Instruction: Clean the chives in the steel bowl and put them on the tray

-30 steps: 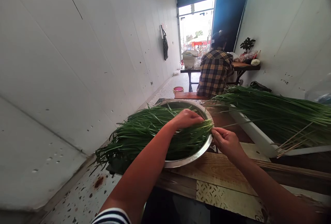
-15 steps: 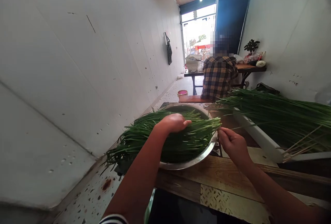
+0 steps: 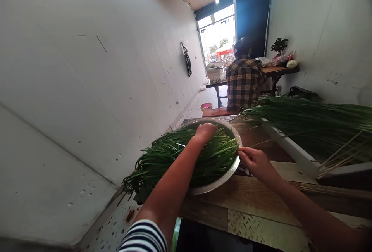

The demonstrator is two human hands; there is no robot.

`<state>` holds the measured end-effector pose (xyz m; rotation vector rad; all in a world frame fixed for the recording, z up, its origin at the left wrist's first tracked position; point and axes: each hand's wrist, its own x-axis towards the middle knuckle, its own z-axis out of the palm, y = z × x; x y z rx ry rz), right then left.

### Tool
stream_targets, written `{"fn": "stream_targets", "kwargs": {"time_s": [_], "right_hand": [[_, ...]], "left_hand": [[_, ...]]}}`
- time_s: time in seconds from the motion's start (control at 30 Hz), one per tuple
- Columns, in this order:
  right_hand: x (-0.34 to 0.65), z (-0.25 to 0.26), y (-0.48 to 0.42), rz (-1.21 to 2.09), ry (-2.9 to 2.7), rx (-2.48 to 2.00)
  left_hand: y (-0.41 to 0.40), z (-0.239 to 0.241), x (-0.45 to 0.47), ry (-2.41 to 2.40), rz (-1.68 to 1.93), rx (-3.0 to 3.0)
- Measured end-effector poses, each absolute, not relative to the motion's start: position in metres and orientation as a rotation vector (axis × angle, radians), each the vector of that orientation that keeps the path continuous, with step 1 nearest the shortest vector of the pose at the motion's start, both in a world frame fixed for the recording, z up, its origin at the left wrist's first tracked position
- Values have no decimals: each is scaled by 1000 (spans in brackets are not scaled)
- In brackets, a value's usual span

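Had long, flat green leaves (image 3: 162,147) heaped in the round silver metal bowl (image 3: 217,185), lower centre, apparently plenty left at far right. Had right hand (image 3: 257,163) pinched closed by the rim; couldn't tell left hand (image 3: 206,132) grip.

Your basin (image 3: 215,187) is metal, smooth and shiny along its rim, and the green stalks (image 3: 162,147) in it have a sleek, lightly glossy skin. Under it your tabletop (image 3: 258,192) has a wood-grain surface with a dull sheen. Your striped sleeve (image 3: 143,237) is soft, matt cloth, as is the co-worker's plaid shirt (image 3: 243,81). The white tray wall (image 3: 287,143) looks smooth and matt; you can't tell whether it's foam or plastic. Your left-hand wall (image 3: 72,89) is smooth, faintly sheened and pitted.
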<state>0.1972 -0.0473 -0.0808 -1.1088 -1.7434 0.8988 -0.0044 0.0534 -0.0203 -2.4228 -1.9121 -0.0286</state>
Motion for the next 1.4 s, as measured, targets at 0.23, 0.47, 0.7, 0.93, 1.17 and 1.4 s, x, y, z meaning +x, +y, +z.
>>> {"fn": "stream_targets", "kwargs": {"time_s": [0.23, 0.47, 0.7, 0.93, 1.17, 1.4], "right_hand": [[195, -76, -49, 898, -1717, -1064], [194, -74, -51, 1046, -1603, -1063], [193, -88, -50, 1088, -1527, -1053], [190, -83, -52, 1144, -1484, -1051], [191, -82, -53, 1126, -1492, -1056], [191, -86, -52, 1130, -1491, -1058]], "left_hand": [[50, -31, -2, -1904, 7, -2376], [38, -17, 5, -1914, -238, -2403], [25, -10, -4, -2123, -898, -2582], [23, -14, 0, -2198, -1074, -2636], [22, -16, 4, -2228, -1223, -2635], [25, -17, 2, -2247, -1215, -2623]]}}
